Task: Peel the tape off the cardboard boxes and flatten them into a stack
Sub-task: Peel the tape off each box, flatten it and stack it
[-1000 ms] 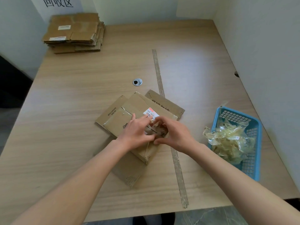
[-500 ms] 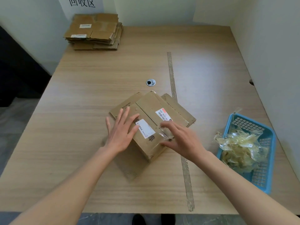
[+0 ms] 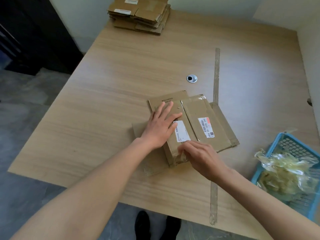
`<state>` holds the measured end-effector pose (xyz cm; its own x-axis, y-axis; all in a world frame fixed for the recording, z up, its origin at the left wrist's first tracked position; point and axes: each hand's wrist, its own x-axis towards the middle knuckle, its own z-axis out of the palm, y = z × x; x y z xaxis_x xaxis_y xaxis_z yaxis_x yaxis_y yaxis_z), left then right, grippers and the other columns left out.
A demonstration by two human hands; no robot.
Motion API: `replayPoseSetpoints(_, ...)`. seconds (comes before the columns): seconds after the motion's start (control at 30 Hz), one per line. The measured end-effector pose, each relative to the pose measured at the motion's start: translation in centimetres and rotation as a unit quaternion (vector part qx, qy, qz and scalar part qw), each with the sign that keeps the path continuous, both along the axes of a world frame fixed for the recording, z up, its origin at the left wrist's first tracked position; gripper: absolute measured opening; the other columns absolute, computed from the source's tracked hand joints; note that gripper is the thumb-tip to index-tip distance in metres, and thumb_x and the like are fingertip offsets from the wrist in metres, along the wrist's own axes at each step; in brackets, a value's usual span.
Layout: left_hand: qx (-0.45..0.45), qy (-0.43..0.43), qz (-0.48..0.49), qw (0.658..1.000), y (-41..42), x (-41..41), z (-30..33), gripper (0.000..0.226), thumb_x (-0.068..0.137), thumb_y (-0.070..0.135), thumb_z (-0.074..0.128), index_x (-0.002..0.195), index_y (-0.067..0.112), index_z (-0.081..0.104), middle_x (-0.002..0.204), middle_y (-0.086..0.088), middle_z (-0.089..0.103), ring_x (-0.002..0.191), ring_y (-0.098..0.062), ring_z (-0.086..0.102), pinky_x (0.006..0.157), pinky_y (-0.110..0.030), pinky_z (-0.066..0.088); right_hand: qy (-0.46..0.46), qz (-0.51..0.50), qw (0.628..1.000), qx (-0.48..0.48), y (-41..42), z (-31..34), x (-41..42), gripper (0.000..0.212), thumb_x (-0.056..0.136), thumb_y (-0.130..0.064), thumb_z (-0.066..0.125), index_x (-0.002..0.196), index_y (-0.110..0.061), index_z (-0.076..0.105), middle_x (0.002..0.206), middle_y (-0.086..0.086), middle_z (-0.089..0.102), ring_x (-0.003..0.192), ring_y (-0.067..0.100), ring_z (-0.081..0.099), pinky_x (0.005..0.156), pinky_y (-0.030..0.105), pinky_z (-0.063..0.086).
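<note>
Left hand (image 3: 160, 129) now flat, fingers straight, pressing box (image 3: 194, 125). Right hand (image 3: 201, 157) slid nearer, fingertips picking at tape (image 3: 181, 157) on near edge. Peeling just starting; 1 stack (image 3: 140, 15) far beyond.

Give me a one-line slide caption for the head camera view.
Left hand flat on cardboard box, right hand picking at its tape.
</note>
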<state>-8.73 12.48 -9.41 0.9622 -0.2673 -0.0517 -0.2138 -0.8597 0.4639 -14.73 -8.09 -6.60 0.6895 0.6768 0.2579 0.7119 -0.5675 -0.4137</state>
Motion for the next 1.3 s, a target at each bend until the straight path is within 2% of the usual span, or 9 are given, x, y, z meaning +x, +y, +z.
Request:
replayPoseSetpoints(0.17, 0.028, 0.020, -0.007, 0.999, -0.1, 0.0, 0.4, 0.044, 0.109, 0.041, 0.030, 0.153, 0.041, 0.034, 0.171, 0.007, -0.004, 0.156, -0.018, -0.015, 0.125, -0.051, 0.008, 0.155, -0.077, 0.984, 0.050, 0.7, 1.5, -0.9, 0.036, 0.079, 0.004, 0.049, 0.088, -0.030, 0.057, 0.081, -0.014, 0.063, 0.069, 0.005, 0.058, 0.058, 0.025, 0.045)
replayPoseSetpoints(0.27, 0.049, 0.042, 0.001, 0.998, -0.3, 0.0, 1.0, 0.043, 0.109, 0.043, 0.026, 0.153, 0.044, 0.031, 0.170, 0.011, -0.008, 0.155, -0.015, -0.017, 0.124, -0.054, 0.007, 0.234, -0.066, 0.969, -0.036, 0.7, 3.0, -0.9, 0.037, 0.087, -0.004, 0.058, 0.088, -0.039, 0.047, 0.080, -0.016, 0.059, 0.072, 0.003, 0.054, 0.062, 0.021, 0.041)
replayPoseSetpoints(0.37, 0.055, 0.036, 0.027, 0.997, -1.3, -0.6, 1.0, 0.042, 0.109, 0.041, 0.025, 0.151, 0.043, 0.031, 0.170, 0.012, -0.009, 0.155, -0.015, -0.017, 0.123, -0.055, 0.012, 0.241, -0.089, 0.964, -0.063, 1.6, 3.9, -0.9, 0.019, 0.085, -0.024, 0.062, 0.092, -0.025, 0.044, 0.069, -0.011, 0.059, 0.065, 0.013, 0.054, 0.060, 0.032, 0.040)
replayPoseSetpoints(0.5, 0.058, 0.030, 0.036, 0.997, -1.4, -0.7, 0.8, 0.041, 0.109, 0.042, 0.025, 0.150, 0.043, 0.032, 0.170, 0.012, -0.008, 0.155, -0.015, -0.015, 0.122, -0.055, 0.017, 0.203, -0.144, 0.963, -0.101, 3.5, 3.4, -1.9, 0.057, 0.072, -0.043, 0.083, 0.094, -0.018, 0.037, 0.079, -0.006, 0.056, 0.070, 0.020, 0.053, 0.059, 0.035, 0.037)
replayPoseSetpoints(0.6, 0.058, 0.026, 0.036, 0.997, -1.5, -0.7, 0.7, 0.041, 0.109, 0.042, 0.025, 0.150, 0.043, 0.032, 0.170, 0.012, -0.008, 0.155, -0.015, -0.016, 0.122, -0.056, 0.017, 0.114, -0.178, 0.968, -0.137, 4.1, 1.6, -3.0, 0.066, 0.063, -0.028, 0.092, 0.090, -0.019, 0.032, 0.081, -0.003, 0.048, 0.069, 0.023, 0.043, 0.060, 0.033, 0.028)
replayPoseSetpoints(0.83, 0.051, 0.031, 0.051, 0.997, -2.0, -1.2, 1.0, 0.041, 0.110, 0.040, 0.027, 0.150, 0.042, 0.032, 0.170, 0.011, -0.009, 0.155, -0.016, -0.016, 0.122, -0.059, 0.015, 0.080, -0.165, 0.977, -0.110, 4.2, 0.6, -3.8, 0.041, 0.070, -0.001, 0.076, 0.086, -0.018, 0.042, 0.069, -0.004, 0.050, 0.065, 0.028, 0.047, 0.066, 0.044, 0.045)
replayPoseSetpoints(1.0, 0.028, 0.040, 0.060, 0.997, -2.1, -1.3, 0.9, 0.039, 0.110, 0.040, 0.027, 0.148, 0.044, 0.033, 0.170, 0.014, -0.009, 0.154, -0.014, -0.017, 0.122, -0.061, 0.014, 0.086, -0.112, 0.988, -0.058, 3.4, 0.7, -4.5, 0.050, 0.064, 0.020, 0.065, 0.080, -0.020, 0.040, 0.069, -0.015, 0.037, 0.059, 0.020, 0.029, 0.059, 0.032, 0.030)
replayPoseSetpoints(1.2, 0.029, 0.037, 0.058, 0.997, -2.1, -1.3, 0.6, 0.040, 0.110, 0.041, 0.025, 0.149, 0.045, 0.031, 0.169, 0.015, -0.010, 0.154, -0.014, -0.018, 0.121, -0.061, 0.014, 0.127, -0.191, 0.971, 0.072, -2.1, 2.9, -3.4, 0.044, 0.073, -0.026, 0.091, 0.081, -0.021, 0.048, 0.069, -0.013, 0.047, 0.065, 0.010, 0.041, 0.061, 0.016, 0.037)
replayPoseSetpoints(1.3, 0.017, 0.040, 0.055, 0.998, -2.1, -1.4, 0.5, 0.041, 0.110, 0.041, 0.024, 0.150, 0.045, 0.030, 0.169, 0.015, -0.011, 0.154, -0.013, -0.020, 0.123, -0.059, 0.013, 0.112, -0.235, 0.962, 0.083, -6.0, 4.5, -1.1, 0.034, 0.077, -0.034, 0.086, 0.096, -0.023, 0.060, 0.075, -0.008, 0.050, 0.066, 0.016, 0.050, 0.064, 0.031, 0.048)
